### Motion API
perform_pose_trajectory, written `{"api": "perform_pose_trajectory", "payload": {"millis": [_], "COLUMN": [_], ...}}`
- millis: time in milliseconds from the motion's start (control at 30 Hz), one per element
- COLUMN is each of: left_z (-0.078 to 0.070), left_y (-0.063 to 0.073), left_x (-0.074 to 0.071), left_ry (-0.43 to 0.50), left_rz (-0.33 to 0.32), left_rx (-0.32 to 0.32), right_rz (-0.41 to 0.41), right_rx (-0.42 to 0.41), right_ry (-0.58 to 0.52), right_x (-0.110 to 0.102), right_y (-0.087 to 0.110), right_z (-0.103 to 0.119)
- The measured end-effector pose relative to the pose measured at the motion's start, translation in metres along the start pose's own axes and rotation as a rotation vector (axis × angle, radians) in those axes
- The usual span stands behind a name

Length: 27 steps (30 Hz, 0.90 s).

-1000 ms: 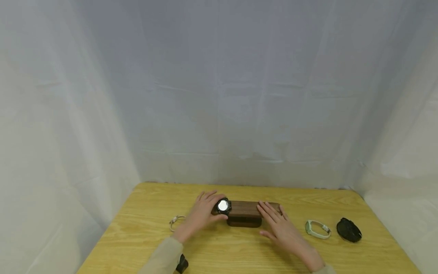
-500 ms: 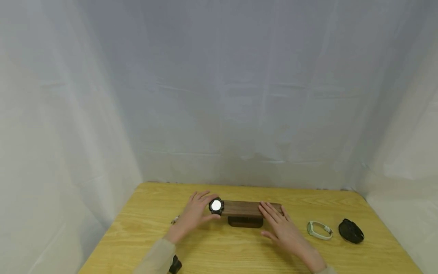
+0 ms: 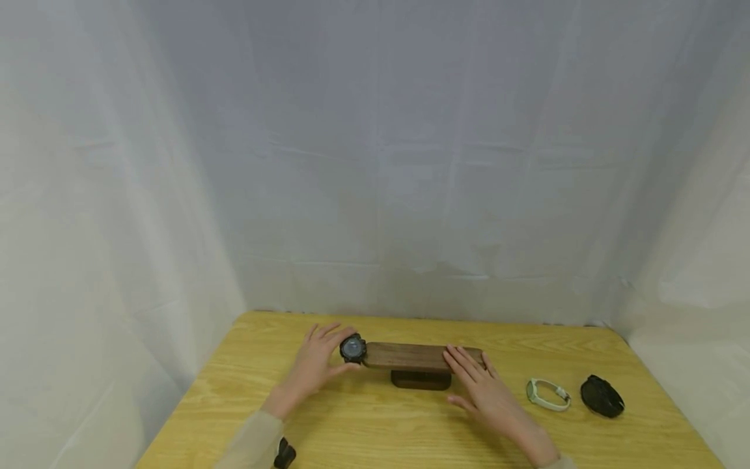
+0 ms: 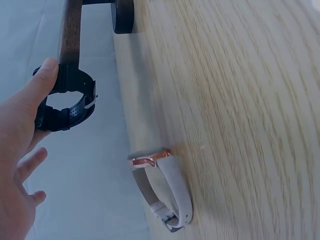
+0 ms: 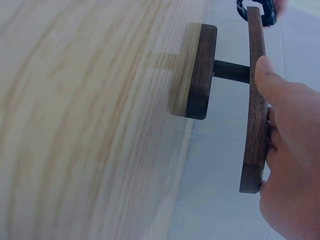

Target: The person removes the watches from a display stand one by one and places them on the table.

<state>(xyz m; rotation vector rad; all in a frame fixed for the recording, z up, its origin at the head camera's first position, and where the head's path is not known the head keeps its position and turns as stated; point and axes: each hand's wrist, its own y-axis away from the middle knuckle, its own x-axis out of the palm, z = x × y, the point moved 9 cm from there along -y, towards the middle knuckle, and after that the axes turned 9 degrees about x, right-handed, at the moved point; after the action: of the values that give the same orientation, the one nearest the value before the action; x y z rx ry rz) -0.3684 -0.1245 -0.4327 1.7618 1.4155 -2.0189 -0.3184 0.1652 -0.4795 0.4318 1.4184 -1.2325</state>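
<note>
A black wristwatch (image 3: 353, 348) with its strap buckled into a loop is at the left end of a dark wooden watch stand (image 3: 404, 355). My left hand (image 3: 313, 358) pinches its case between thumb and fingers; in the left wrist view the loop (image 4: 75, 120) overlaps the bar's tip. On the bar's right end rests my right hand (image 3: 483, 394), fingers laid straight across the top and thumb apart in front. The right wrist view shows the stand's post and base (image 5: 202, 72) from the side.
A pale green watch (image 3: 547, 395) and a round black object (image 3: 601, 396) lie to the right on the wooden table (image 3: 375, 430). At the left lies a white-strapped watch (image 4: 180, 192) with a copper-coloured case. A black item (image 3: 284, 454) lies near the left sleeve. White curtains surround the table.
My left hand has moved left along the bar with the black watch, from over the bar to its left end. My right hand has stayed on the stand.
</note>
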Motion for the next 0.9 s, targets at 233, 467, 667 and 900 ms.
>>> {"api": "perform_pose_trajectory", "payload": {"millis": [233, 467, 667, 900], "left_z": [0.007, 0.018, 0.027, 0.041], "left_y": [0.006, 0.014, 0.022, 0.034], "left_x": [-0.012, -0.023, -0.034, -0.045], "left_ry": [-0.064, -0.086, -0.135, -0.158], "left_rz": [-0.059, -0.053, -0.049, -0.011], "left_rx": [0.025, 0.013, 0.014, -0.039], "right_rz": [0.008, -0.023, -0.026, 0.029], "right_rx": [0.004, -0.014, -0.012, 0.021], "right_ry": [-0.011, -0.003, -0.011, -0.016], "right_x": [-0.001, -0.005, -0.004, 0.001], "right_y": [0.000, 0.001, 0.001, 0.001], "right_z": [0.000, 0.004, 0.004, 0.001]}}
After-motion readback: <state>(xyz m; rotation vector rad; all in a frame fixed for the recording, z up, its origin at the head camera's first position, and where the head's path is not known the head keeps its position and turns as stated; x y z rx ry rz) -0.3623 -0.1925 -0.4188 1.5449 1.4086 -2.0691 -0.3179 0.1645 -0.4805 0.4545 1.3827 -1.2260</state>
